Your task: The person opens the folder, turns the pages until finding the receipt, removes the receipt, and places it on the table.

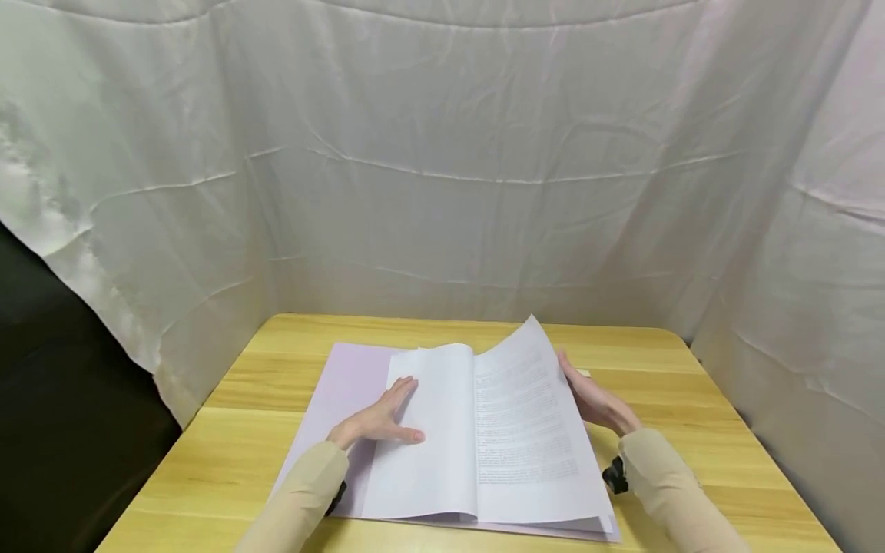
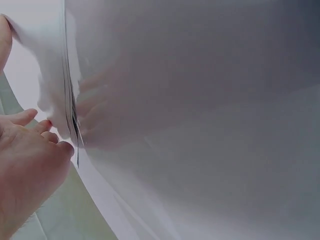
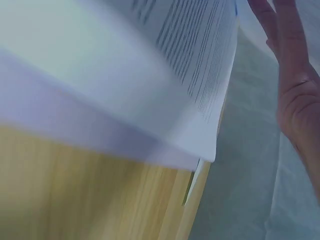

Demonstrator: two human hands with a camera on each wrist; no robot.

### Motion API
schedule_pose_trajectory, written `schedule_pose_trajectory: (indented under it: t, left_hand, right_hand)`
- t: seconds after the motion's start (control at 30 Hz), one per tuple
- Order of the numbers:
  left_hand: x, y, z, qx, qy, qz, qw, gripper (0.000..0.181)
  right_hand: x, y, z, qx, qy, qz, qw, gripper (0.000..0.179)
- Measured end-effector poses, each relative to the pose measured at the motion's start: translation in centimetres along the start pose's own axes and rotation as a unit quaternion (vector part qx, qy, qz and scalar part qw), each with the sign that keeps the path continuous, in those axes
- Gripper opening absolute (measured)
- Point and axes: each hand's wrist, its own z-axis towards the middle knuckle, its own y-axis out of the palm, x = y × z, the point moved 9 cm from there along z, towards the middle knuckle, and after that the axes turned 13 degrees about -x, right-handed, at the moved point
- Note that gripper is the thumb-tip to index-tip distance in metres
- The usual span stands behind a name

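A lilac folder (image 1: 351,376) lies open on the table, with white paper sheets in it. My left hand (image 1: 379,422), its fingers spread and thumb out to the side, rests on the blank left page (image 1: 442,453). The printed right page (image 1: 525,430) bows upward, its far right corner raised. My right hand (image 1: 594,399) is at that page's right edge, which partly covers its fingers. In the right wrist view, fingers (image 3: 291,35) stretch upward beside the printed page (image 3: 195,65). A pale page surface (image 2: 215,150) fills most of the left wrist view.
The wooden table (image 1: 207,438) has rounded far corners. Light grey curtains (image 1: 449,215) hang behind it and at both sides. Dark material (image 1: 62,399) shows at the left. A small pale item (image 1: 585,373) peeks out just beyond my right hand.
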Motion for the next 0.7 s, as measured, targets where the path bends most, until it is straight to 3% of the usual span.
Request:
schedule_pose_trajectory:
  t: [0.43, 0.7]
  left_hand:
    - [1.0, -0.5, -0.2, 0.023, -0.003, -0.002, 0.9997, 0.111]
    - [1.2, -0.6, -0.2, 0.027, -0.016, -0.031, 0.9990, 0.108]
  right_hand:
    - [-1.0, 2.6, 0.4, 0.022, -0.010, 0.024, 0.9994, 0.105]
    - [-1.8, 3.3, 0.5, 0.027, -0.028, 0.051, 0.9979, 0.101]
